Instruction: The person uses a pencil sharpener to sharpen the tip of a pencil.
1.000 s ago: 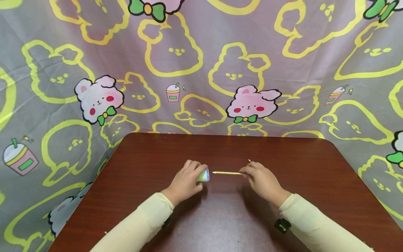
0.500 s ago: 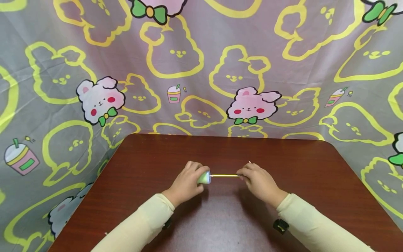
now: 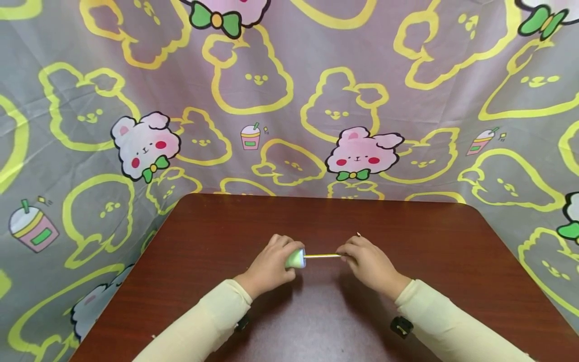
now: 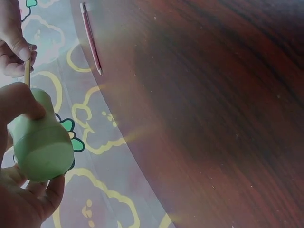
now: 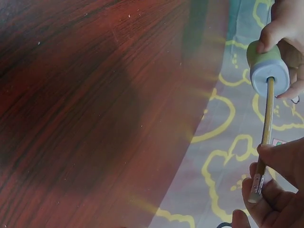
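Note:
A pale green, rounded pencil sharpener (image 3: pixel 295 258) is gripped in my left hand (image 3: pixel 270 261), above the table. Its white end with a round hole faces right. Into that hole goes the point of a yellow-striped pencil (image 5: pixel 268 114), so the tip is hidden. My right hand (image 3: pixel 368 261) pinches the pencil near its back end between thumb and fingers. In the left wrist view the sharpener's rounded bottom shows between the fingers. A red pencil (image 4: pixel 91 40) lies on the table; in the head view only its tip shows, beyond my right hand.
The dark brown wooden table (image 3: pixel 316 322) has rounded far corners. A grey curtain (image 3: pixel 289 125) with yellow outlines and pink bunnies hangs behind and beside it. A black wrist device (image 3: pixel 401 327) sits under the right sleeve.
The pencil has moved left from just outside the sharpener, and its tip has entered the hole. My hands have drawn closer together, the left shifting slightly right.

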The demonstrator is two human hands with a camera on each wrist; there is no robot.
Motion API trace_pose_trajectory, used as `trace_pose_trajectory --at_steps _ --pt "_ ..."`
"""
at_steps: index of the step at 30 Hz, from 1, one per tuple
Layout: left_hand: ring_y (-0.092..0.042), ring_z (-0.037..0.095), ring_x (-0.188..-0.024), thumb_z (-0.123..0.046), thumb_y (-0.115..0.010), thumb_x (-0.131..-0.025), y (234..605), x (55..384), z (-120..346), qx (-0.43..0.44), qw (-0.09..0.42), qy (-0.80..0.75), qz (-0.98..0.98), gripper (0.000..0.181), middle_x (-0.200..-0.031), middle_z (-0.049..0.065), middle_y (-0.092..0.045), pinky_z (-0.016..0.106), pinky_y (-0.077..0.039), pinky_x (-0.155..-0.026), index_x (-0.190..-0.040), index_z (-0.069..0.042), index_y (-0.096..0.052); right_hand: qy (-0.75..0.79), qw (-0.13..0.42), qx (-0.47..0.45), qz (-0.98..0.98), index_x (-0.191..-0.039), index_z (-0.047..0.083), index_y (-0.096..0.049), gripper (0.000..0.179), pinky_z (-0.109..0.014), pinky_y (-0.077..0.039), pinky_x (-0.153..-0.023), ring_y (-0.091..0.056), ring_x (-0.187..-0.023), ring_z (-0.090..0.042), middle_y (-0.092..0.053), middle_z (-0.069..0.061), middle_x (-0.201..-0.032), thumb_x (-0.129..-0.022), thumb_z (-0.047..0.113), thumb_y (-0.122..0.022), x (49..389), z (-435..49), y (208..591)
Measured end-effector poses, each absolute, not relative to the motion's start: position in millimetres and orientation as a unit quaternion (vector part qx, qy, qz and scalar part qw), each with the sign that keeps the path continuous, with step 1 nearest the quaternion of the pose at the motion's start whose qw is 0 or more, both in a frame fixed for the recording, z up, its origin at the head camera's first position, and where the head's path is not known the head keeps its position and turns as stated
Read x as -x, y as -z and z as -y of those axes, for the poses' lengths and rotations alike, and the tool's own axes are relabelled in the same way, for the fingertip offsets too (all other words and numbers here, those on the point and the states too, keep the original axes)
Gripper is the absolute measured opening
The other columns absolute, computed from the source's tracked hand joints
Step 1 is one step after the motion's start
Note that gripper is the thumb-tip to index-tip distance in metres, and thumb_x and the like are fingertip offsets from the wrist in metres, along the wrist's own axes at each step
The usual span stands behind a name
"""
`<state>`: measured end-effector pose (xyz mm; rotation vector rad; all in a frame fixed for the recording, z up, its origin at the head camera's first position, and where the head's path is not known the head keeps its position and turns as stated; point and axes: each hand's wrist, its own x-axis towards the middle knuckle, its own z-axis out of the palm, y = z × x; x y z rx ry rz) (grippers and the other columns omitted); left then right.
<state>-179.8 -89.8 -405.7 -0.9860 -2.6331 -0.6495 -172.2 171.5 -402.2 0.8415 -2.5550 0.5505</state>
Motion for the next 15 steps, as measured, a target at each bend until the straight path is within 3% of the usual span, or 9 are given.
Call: trace_pose_trajectory --at_steps 6,10,15 --pt "-0.048 0.021 -0.095 -0.007 -0.073 -0.063 405.1 180.8 89.2 0.346 0.126 0.227 0.902 0.053 -0.103 0.004 -0.06 0.033 -0.047 -0.08 -0.115 -0.011 -0.063 -0.228 0.148 -0.278 0.922 -0.094 0.009 -0.073 0.013 -0.046 -0.04 -0.103 -0.06 -0.083 -0.013 -0.061 0.005 -0.086 -0.082 0.003 -0.072 170.5 -168.5 399.4" --pt "-0.049 0.021 -0.096 -0.007 -0.073 -0.063 404.5 180.8 89.3 0.348 0.125 0.23 0.9 0.053 -0.103 0.003 -0.061 0.033 -0.046 -0.082 -0.115 -0.011 -0.063 -0.256 0.117 -0.264 0.923 -0.096 0.009 -0.073 0.012 -0.036 -0.051 -0.085 -0.059 -0.081 -0.009 -0.061 0.006 -0.088 -0.085 0.004 -0.07 169.4 -168.2 398.3" --pt "-0.049 0.021 -0.097 -0.007 -0.072 -0.063 403.1 180.0 88.9 0.345 0.119 0.236 0.901 0.053 -0.105 0.003 -0.061 0.034 -0.046 -0.082 -0.115 -0.011 -0.063 -0.291 0.089 -0.256 0.917 -0.096 0.008 -0.072 0.012 -0.029 -0.05 -0.071 -0.057 -0.079 -0.006 -0.061 0.007 -0.088 -0.086 0.004 -0.069 169.2 -168.0 397.6"
